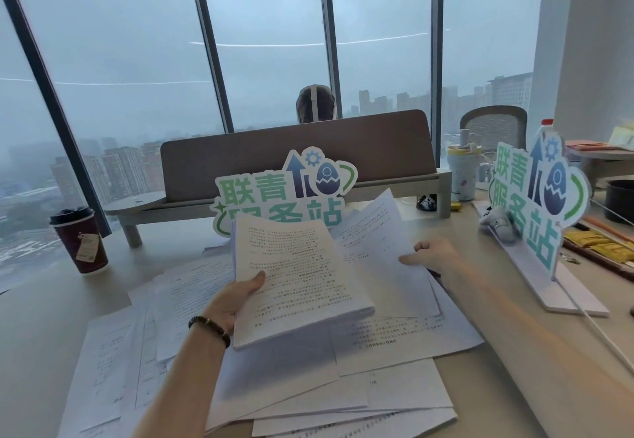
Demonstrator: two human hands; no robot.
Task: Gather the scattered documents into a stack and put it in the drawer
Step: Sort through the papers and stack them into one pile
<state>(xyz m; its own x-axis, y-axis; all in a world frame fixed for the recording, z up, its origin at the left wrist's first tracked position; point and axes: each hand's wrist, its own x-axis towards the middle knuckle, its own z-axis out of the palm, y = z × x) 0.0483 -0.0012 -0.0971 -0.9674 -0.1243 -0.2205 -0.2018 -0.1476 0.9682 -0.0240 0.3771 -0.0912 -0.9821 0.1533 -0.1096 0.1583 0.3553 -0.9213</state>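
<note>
My left hand point(236, 304) grips a thick stack of printed pages point(298, 276) by its left edge, thumb on top, lifted above the desk. To its right, my right hand point(432, 256) pinches a single printed sheet point(380, 242) by its right edge, raised and tilted beside the stack. Several more loose documents point(387, 389) lie spread and overlapping on the beige desk point(41, 328) under both hands, reaching the near edge. No drawer is in view.
A dark red coffee cup point(80, 240) stands at the left. Two green and blue cut-out signs point(284, 194) point(535, 204) stand behind and to the right of the papers. A grey divider screen point(302, 149), a white tumbler point(463, 171) and trays of small items point(600, 245) fill the back and right.
</note>
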